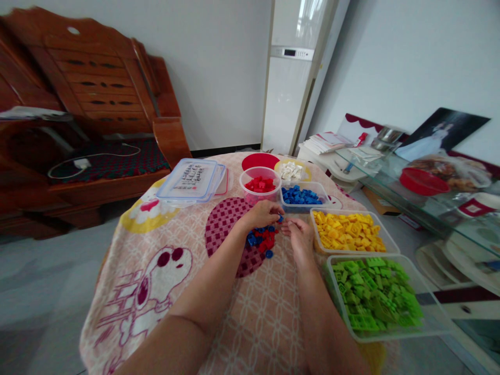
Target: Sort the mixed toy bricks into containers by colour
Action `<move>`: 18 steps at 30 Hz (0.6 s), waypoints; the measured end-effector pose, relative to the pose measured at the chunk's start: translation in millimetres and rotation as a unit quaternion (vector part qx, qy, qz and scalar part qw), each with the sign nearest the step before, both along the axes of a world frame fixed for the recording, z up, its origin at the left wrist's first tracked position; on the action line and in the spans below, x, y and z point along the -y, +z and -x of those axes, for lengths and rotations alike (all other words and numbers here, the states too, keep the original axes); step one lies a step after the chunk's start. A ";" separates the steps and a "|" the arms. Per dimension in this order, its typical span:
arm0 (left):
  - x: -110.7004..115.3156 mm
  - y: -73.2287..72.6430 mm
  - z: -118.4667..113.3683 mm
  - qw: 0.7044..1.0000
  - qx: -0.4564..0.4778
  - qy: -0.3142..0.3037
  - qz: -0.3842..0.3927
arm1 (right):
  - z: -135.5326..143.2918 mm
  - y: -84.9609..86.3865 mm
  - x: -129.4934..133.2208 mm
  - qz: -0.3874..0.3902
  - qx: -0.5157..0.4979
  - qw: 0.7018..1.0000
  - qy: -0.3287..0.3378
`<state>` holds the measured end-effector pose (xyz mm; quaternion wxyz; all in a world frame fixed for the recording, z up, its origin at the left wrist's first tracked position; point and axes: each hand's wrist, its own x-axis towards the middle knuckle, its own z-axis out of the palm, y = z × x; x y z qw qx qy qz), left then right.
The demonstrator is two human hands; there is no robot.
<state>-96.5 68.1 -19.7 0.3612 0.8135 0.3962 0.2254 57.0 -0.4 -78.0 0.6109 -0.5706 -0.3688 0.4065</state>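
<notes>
My left hand (265, 212) is closed, its fingertips pinching a small blue brick (280, 219). Close to it on the right, my right hand (298, 232) has its fingers curled together; whatever they hold is too small to make out. Below both hands, loose red bricks (267, 242) and blue bricks (253, 239) lie mixed in a small pile on the tablecloth. A single round blue piece (269, 254) sits at the pile's near edge. Behind the hands stand a round tub (260, 197) of red bricks and a clear box (302, 208) of blue bricks.
At the right are boxes of yellow bricks (347, 232) and green bricks (377, 291). White bricks (291, 170) lie at the back beside a red round lid (253, 160). Stacked clear lids (187, 182) rest at the back left. A glass side table (390, 179) stands beyond.
</notes>
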 end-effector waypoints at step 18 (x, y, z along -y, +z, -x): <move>-13.0 -28.7 -36.2 0.918 0.386 0.081 0.041 | 2.0 4.9 1.1 0.003 -0.015 1.000 0.001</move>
